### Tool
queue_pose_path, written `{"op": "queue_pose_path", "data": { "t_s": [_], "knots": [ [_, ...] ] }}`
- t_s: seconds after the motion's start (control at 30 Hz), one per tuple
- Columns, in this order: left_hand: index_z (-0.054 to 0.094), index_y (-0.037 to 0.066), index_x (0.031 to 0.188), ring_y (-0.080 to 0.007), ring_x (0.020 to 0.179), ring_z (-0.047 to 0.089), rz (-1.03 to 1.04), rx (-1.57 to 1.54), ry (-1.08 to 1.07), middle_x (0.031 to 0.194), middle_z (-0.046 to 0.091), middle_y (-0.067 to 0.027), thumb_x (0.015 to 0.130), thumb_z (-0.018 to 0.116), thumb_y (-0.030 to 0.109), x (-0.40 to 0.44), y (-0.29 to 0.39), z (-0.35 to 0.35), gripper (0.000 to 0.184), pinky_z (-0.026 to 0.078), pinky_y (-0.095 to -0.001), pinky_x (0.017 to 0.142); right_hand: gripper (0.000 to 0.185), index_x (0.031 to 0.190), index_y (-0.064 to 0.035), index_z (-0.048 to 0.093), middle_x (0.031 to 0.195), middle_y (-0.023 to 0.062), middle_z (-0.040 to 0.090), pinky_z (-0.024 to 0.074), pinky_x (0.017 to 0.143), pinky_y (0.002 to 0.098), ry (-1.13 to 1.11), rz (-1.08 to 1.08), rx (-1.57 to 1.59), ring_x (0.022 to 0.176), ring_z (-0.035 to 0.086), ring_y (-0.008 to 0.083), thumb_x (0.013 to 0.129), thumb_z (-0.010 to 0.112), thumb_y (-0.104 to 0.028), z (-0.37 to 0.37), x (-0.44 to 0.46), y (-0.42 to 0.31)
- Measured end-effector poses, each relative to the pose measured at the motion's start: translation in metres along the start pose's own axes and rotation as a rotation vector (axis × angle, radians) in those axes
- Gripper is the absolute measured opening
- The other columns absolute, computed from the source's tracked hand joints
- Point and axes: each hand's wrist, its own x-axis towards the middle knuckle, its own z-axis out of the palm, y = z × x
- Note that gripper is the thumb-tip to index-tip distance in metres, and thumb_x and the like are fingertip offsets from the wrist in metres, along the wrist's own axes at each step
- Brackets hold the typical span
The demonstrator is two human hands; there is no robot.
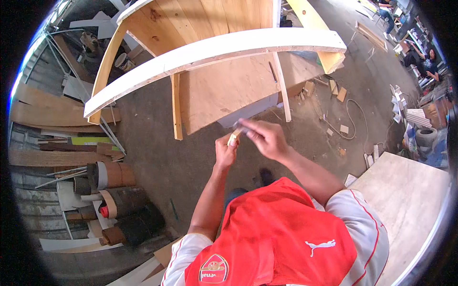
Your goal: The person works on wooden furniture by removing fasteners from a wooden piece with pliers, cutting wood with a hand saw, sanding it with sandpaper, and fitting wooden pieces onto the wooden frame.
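My left hand is closed around a small yellowish piece that looks like wood; its end pokes up past the thumb. Just to the right, my right hand is closed with its fingers at the top of that piece. A small dark grey thing shows at the right fingertips, too blurred to name. Both hands are in front of my chest, short of a large wooden frame with a white curved front edge.
Under the frame stands a box-like plywood piece. Rolls of material and boards lie at left. Wood offcuts and a cable are on the floor. A pale tabletop is at right; people are far right.
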Motion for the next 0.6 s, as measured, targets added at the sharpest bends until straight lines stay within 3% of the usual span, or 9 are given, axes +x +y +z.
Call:
{"op": "queue_pose_path", "data": {
  "t_s": [0.03,0.1,0.2,0.33,0.43,0.57,0.6],
  "knots": [
    [0.059,0.002,0.072,-0.0149,0.054,0.05,0.005,0.034,-0.02,0.059,0.051,-0.0044,0.097,0.048,0.069,0.004,-0.001,0.005,0.073,0.039,-0.0347,0.051,0.035,0.13,-0.0087,0.068,0.103,0.0141,0.076,0.0573,0.071,0.0359,-0.205,-0.017,-0.042,0.086,0.075,0.0279,0.095,0.067,-0.011,-0.009,-0.002,0.001],
    [0.059,0.002,0.072,-0.018,0.054,0.051,0.019,0.048,-0.037,0.059,0.052,-0.0066,0.097,0.049,0.066,0.005,-0.002,0.011,0.07,0.04,-0.0363,0.053,0.035,0.129,-0.0089,0.068,0.103,0.014,0.076,0.0579,0.071,0.036,-0.203,-0.051,0.016,0.086,0.075,0.0283,0.094,0.068,-0.011,-0.004,-0.005,0.021],
    [0.058,0.001,0.072,-0.0223,0.054,0.053,0.025,0.063,-0.072,0.059,0.051,-0.0093,0.097,0.05,0.064,0.002,-0.006,0.012,0.068,0.041,-0.0384,0.054,0.029,0.122,-0.014,0.073,0.105,0.0131,0.075,0.0575,0.068,0.0381,-0.187,0.063,-0.201,0.086,0.074,0.0295,0.094,0.069,-0.019,-0.014,-0.002,0.04],
    [0.058,0.001,0.072,-0.0235,0.054,0.053,0.05,0.049,-0.119,0.058,0.052,-0.0104,0.097,0.052,0.063,0.006,-0.015,0.013,0.067,0.041,-0.0391,0.054,0.027,0.12,-0.0115,0.073,0.104,0.013,0.075,0.0587,0.07,0.0369,-0.118,0.021,-0.043,0.085,0.075,0.0306,0.095,0.068,-0.018,-0.009,0.004,0.016],
    [0.059,0.001,0.072,-0.0244,0.054,0.053,0.074,0.045,-0.158,0.058,0.052,-0.0113,0.097,0.052,0.062,0.021,-0.012,0.017,0.066,0.041,-0.0397,0.054,0.026,0.12,-0.0117,0.073,0.103,0.013,0.075,0.0589,0.07,0.0369,-0.079,0.031,0.012,0.085,0.074,0.0313,0.095,0.069,-0.019,0.001,-0.006,0.039],
    [0.061,0.0,0.074,-0.0246,0.054,0.054,0.052,0.058,-0.24,0.059,0.054,-0.012,0.098,0.052,0.059,0.03,-0.015,0.027,0.064,0.042,-0.0399,0.055,0.023,0.115,-0.0086,0.074,0.1,0.0135,0.075,0.0591,0.076,0.0394,-0.199,0.274,-0.348,0.09,0.074,0.0314,0.098,0.064,-0.019,-0.031,-0.003,0.059],
    [0.061,0.0,0.075,-0.0246,0.054,0.054,0.056,0.055,-0.26,0.059,0.055,-0.012,0.099,0.052,0.058,0.03,-0.02,0.029,0.063,0.042,-0.0398,0.055,0.027,0.123,-0.002,0.069,0.117,0.0163,0.073,0.0586,0.08,0.0361,-0.288,0.387,-0.349,0.1,0.074,0.0274,0.1,0.061,-0.015,-0.037,-0.007,0.066]
  ]
}}
